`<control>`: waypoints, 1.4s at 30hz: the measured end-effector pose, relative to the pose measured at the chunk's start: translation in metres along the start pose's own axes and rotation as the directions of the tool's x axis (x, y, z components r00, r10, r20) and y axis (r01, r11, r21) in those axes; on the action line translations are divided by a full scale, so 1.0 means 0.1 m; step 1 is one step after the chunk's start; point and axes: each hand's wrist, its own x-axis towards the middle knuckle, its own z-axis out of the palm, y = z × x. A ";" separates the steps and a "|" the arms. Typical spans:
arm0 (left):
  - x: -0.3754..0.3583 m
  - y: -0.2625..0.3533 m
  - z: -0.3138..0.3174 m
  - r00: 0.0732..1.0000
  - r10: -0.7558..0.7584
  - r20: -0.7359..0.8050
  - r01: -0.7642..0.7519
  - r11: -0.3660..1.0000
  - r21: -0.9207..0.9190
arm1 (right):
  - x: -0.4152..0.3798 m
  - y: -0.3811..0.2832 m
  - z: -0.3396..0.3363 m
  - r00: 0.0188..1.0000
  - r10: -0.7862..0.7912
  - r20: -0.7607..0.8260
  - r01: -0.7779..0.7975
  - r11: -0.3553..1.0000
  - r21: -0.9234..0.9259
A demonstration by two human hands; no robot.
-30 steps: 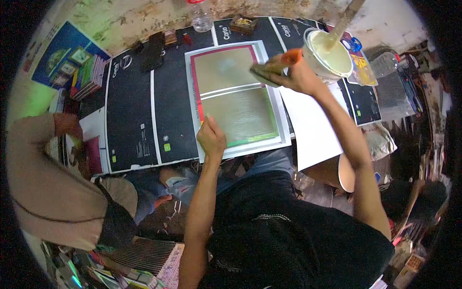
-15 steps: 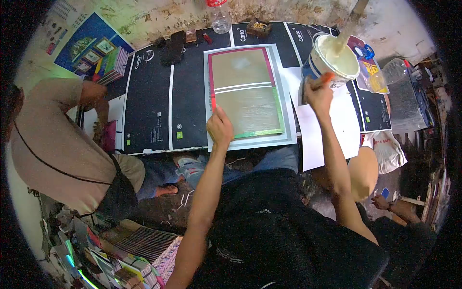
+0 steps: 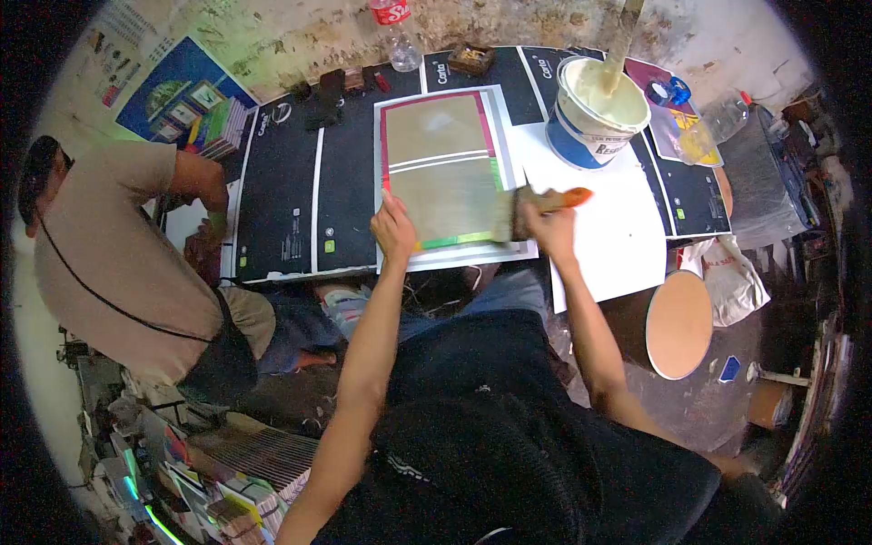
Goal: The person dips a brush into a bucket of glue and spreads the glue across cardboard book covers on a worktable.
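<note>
My right hand point(image 3: 550, 225) grips a wide flat paintbrush point(image 3: 510, 215) with an orange handle end. Motion smears the brush, whose bristles lie over the lower right edge of a greyish-brown panel point(image 3: 443, 197). Maroon, red and green strips edge this panel, and a double white line crosses it. It rests on a larger pale sheet point(image 3: 368, 263). My left hand point(image 3: 393, 229) holds the panel's lower left edge, fingertips by the red strip. Behind my right hand stands a white-and-blue bucket point(image 3: 592, 150) of cream-coloured paste with a stick in it.
White paper point(image 3: 610, 254) lies right of the panel on the black table covering point(image 3: 346, 182). Clear bottles point(image 3: 402, 50) and a small box point(image 3: 471, 60) line the back. To the left, a person point(image 3: 136, 245) bends over the table. A round-topped stool point(image 3: 679, 324) stands at right.
My right hand has brought the brush left and down from beside the bucket to the panel's right edge. My left hand stays at the left edge. The person at left has shifted slightly.
</note>
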 end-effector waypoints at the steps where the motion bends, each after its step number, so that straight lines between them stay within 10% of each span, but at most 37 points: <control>1: -0.01 0.01 0.00 1.000 -0.001 0.011 0.001 1.000 -0.010 | -0.01 -0.02 -0.28 0.998 0.068 -0.004 -0.068 0.997 0.020; 8: 0.01 0.00 0.00 0.999 0.011 0.036 -0.012 1.000 0.019 | 0.14 -0.24 -0.19 0.984 0.050 -0.172 0.008 0.949 0.317; 11: 0.04 0.01 0.00 0.998 -0.016 0.053 0.015 1.000 0.026 | 0.09 -0.34 0.18 0.996 -0.046 0.083 0.037 0.994 0.101; 16: 0.01 -0.05 0.00 0.995 -0.060 0.079 0.058 0.998 0.032 | 0.52 -0.03 -0.19 0.967 -0.256 0.009 0.241 0.898 -0.367; 17: -0.03 -0.02 -0.05 0.993 -0.048 0.104 0.048 0.999 0.008 | 0.66 -0.09 -0.28 0.909 -0.416 0.008 0.397 0.862 -0.315; 21: -0.01 -0.06 -0.03 0.976 0.094 0.197 -0.058 0.982 -0.183 | 1.19 -0.40 0.02 0.962 -0.259 0.089 0.244 0.957 0.156; 22: -0.01 -0.03 -0.07 0.966 0.107 0.235 -0.052 0.972 -0.231 | 1.35 -0.40 0.16 0.949 -0.261 0.175 0.262 0.965 0.017; 26: -0.04 -0.18 -0.03 0.954 0.150 0.261 -0.067 0.951 -0.301 | 2.16 -0.16 0.88 0.647 -0.605 0.464 0.685 0.728 -0.007; 29: 0.01 -0.11 -0.09 0.957 0.140 0.256 -0.037 0.928 -0.370 | 2.96 -0.04 1.19 0.828 -0.323 0.457 0.481 0.828 -0.287; 32: 0.03 -0.13 -0.06 0.959 0.158 0.236 -0.054 0.917 -0.395 | 3.25 -0.36 1.29 0.605 -0.638 0.476 0.774 0.612 -0.164; 36: 0.10 -0.12 -0.17 0.949 0.141 0.284 -0.029 0.930 -0.367 | 2.83 -0.94 1.42 0.314 -0.402 0.860 0.538 0.821 0.188; 41: 0.10 -0.13 -0.15 0.938 0.111 0.329 0.034 0.913 -0.406 | 3.71 -0.45 1.99 0.478 -0.616 0.626 0.840 0.529 -0.121; 42: 0.12 -0.15 -0.14 0.943 0.119 0.312 0.021 0.911 -0.412 | 3.71 -0.62 1.95 0.496 -0.522 0.694 0.717 0.697 0.011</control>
